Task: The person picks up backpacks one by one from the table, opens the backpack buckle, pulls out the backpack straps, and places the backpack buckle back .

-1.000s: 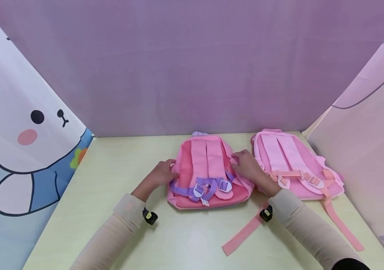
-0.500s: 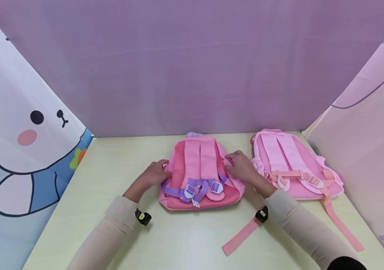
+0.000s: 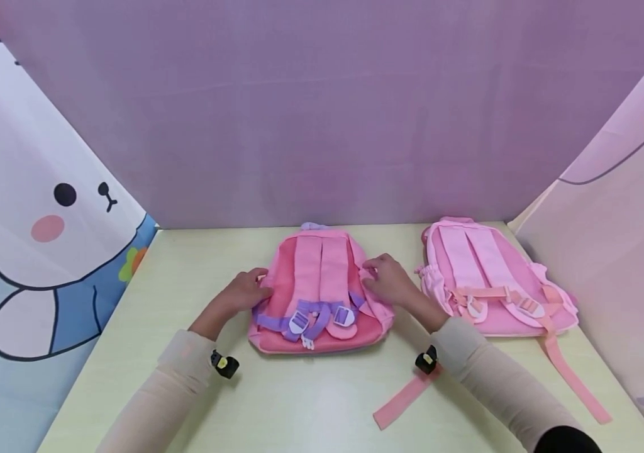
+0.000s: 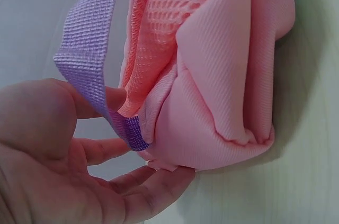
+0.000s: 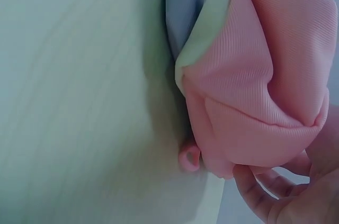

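Lying back panel up near the far edge of the bench (image 3: 197, 264), the purple-strapped backpack (image 3: 321, 283) sits between two hands, its pink shoulder straps (image 3: 306, 264) side by side and its white buckles (image 3: 298, 322) toward the person. The left hand (image 3: 243, 290) grips its left side, thumb above and fingers (image 4: 164, 189) curled underneath, beside a purple strap (image 4: 87, 38). The right hand (image 3: 390, 282) pinches the opposite side, its fingers (image 5: 251, 189) touching the pink cloth. Just beyond that hand, to the right, lies a lighter pink backpack (image 3: 503, 277), a coral strap (image 3: 573, 377) trailing from it toward the near side. Another length of coral webbing (image 3: 407, 399) lies below the right wrist. Beige sleeves cover both forearms. A purple backdrop (image 3: 322, 113) rises behind, with a cartoon-printed panel (image 3: 22, 189) at the left.
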`<move>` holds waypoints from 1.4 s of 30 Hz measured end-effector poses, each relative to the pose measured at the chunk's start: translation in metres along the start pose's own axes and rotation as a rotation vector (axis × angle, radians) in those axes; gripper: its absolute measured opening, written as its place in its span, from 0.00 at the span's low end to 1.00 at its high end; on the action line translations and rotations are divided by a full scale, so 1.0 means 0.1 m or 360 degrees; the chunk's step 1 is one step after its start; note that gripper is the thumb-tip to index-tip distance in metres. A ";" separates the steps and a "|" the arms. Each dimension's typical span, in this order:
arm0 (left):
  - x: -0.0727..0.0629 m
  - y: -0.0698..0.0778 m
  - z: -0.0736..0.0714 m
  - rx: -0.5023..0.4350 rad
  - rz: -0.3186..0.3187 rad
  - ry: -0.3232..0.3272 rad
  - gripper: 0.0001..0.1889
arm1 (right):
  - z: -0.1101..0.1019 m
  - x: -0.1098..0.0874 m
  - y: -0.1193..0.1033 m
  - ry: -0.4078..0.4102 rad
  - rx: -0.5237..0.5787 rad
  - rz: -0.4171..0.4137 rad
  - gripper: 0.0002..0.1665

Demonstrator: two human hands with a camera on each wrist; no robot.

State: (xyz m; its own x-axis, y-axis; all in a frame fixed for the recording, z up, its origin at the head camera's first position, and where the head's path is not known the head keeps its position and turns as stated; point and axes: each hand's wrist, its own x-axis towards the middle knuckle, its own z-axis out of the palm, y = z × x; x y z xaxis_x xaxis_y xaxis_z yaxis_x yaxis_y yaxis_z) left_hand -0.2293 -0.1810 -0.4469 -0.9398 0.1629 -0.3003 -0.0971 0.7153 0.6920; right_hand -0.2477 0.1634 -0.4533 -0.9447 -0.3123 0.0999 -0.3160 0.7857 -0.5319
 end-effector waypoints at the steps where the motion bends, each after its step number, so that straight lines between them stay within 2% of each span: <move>1: 0.00 -0.02 -0.02 0.0002 -0.0004 0.0002 0.34 | 0.02 0.01 -0.02 -0.0006 0.0007 0.0005 0.24; 12: -0.11 -0.18 -0.18 0.0036 -0.0016 0.0039 0.34 | 0.19 0.07 -0.26 -0.0028 0.0016 0.0001 0.23; 23: -0.22 -0.33 -0.39 0.0216 -0.0140 0.0034 0.35 | 0.42 0.17 -0.49 -0.0027 0.0038 -0.0051 0.22; 31: -0.29 -0.42 -0.55 0.0253 -0.0250 0.0018 0.35 | 0.54 0.22 -0.70 -0.0069 0.0086 -0.0053 0.23; 37: -0.33 -0.53 -0.71 0.0317 -0.0279 -0.0002 0.34 | 0.64 0.26 -0.86 -0.0101 0.0131 -0.0047 0.24; 42: -0.39 -0.68 -0.84 0.0329 -0.0295 0.0000 0.34 | 0.75 0.32 -0.99 -0.0131 0.0145 -0.0089 0.25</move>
State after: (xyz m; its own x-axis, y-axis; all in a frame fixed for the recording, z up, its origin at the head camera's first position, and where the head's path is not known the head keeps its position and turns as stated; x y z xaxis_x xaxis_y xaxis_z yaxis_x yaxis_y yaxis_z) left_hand -0.2138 -0.2932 -0.4271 -0.9122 0.0160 -0.4094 -0.1989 0.8563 0.4767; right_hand -0.2397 0.0353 -0.4602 -0.9143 -0.3999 0.0639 -0.3549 0.7151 -0.6022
